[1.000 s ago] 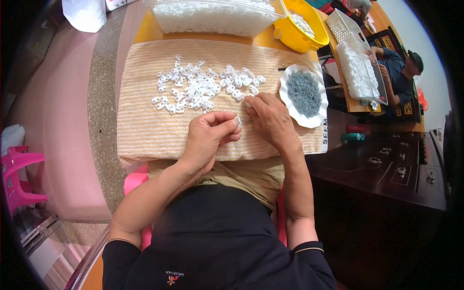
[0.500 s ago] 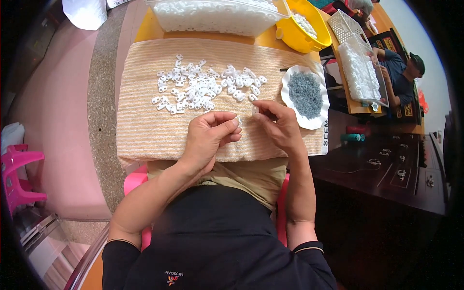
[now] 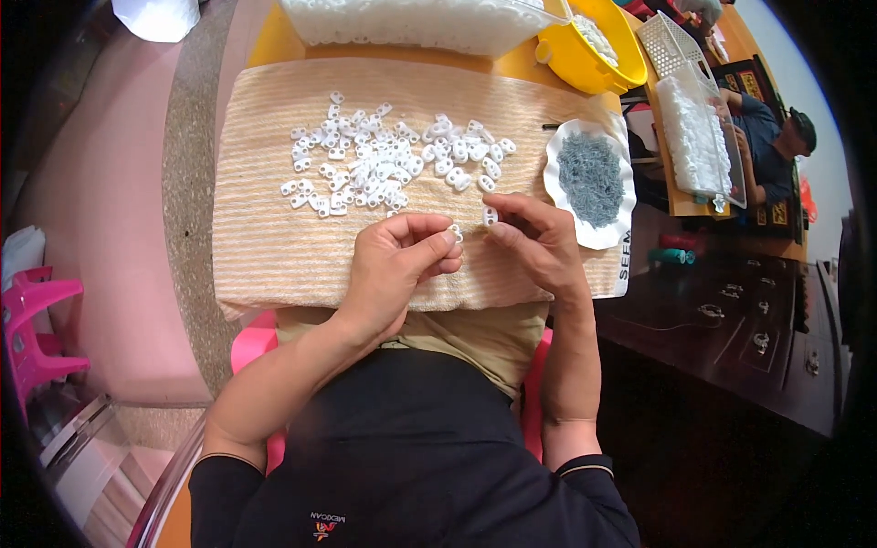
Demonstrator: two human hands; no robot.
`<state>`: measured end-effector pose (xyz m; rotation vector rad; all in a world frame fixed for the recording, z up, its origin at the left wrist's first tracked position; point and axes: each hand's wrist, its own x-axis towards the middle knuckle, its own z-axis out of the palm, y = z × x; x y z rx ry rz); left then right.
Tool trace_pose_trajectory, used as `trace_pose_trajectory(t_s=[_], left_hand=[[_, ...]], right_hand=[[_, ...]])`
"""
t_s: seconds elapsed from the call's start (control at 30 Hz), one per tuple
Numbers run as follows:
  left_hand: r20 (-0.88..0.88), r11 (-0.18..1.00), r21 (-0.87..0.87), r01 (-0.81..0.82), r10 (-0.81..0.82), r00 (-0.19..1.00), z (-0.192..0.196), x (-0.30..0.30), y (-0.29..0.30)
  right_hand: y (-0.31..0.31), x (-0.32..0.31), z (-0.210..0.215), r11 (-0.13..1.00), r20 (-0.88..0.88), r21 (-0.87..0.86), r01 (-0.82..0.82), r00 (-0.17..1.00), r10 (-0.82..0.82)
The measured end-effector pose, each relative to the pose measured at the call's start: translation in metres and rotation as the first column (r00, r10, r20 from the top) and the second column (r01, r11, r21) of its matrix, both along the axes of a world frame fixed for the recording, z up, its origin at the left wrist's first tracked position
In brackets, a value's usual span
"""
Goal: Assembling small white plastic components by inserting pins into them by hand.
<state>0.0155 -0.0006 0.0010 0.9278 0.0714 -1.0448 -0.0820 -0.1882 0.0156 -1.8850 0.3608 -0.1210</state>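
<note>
My left hand [image 3: 402,265] pinches a small white plastic piece [image 3: 456,234] between thumb and forefinger, its other fingers curled in. Just right of it, my right hand [image 3: 541,239] grips a white two-holed plastic piece [image 3: 491,216] at the fingertips, with the holes facing up. The two pieces are close together but apart. Beyond my hands, many similar white two-holed pieces lie in a loose heap [image 3: 375,164] on a striped towel [image 3: 274,256]. A smaller cluster of rounder white pieces [image 3: 459,151] lies to its right.
Right of my right hand stands a white scalloped dish [image 3: 598,239] of grey-blue small parts [image 3: 589,178]. A clear bin [image 3: 411,32] of white pieces and a yellow basin [image 3: 585,68] line the far edge. Another person [image 3: 767,146] sits at the right, beside another filled bin [image 3: 699,137].
The piece in my right hand has turned so its two holes now show. My right hand has shifted slightly right, and the whole view has moved a little. Both hands keep their pinch.
</note>
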Motion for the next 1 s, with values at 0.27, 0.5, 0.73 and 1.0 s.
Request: trace_pose_trajectory(t_s=[0.27,0.5,0.73,1.0], left_hand=[[-0.008,1.000,0.024,0.015,-0.014,1.000,-0.0002,0.0007,0.0006],[-0.008,0.999,0.037,0.026,-0.025,1.000,0.0006,0.0006,0.0010],[-0.005,0.999,0.028,0.026,-0.026,1.000,0.0006,0.0006,0.0010],[-0.014,0.999,0.032,0.030,-0.030,0.999,0.0014,0.0007,0.0012]], right_hand=[[0.0006,0.0009,0.0044,0.990,-0.003,0.133,-0.056,0.998,0.056],[0.0020,0.0017,0.0017,0.979,-0.029,0.178,-0.097,0.994,0.104],[0.0037,0.0028,0.0015,0.977,-0.029,0.180,-0.112,0.992,0.120],[0.0050,0.0033,0.0006,0.971,0.006,0.206,-0.119,0.993,0.120]])
